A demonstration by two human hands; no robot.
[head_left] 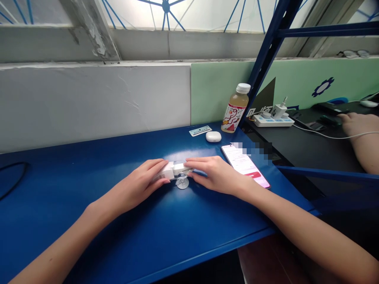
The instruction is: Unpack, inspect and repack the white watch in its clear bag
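Note:
My left hand (141, 182) and my right hand (213, 173) meet over a small white box (169, 171) lying on the blue table (89, 205). Fingers of both hands curl onto the box from either side. Clear plastic wrap and a round clear tab (182, 182) stick out just below the box, between the two hands.
A lit phone (245, 165) lies right of my right hand. Behind stand a white earbud case (213, 136), a small card (200, 130) and a drink bottle (235, 109). A power strip (274, 119) sits on the neighbouring black desk, where another person's hand (358, 123) rests.

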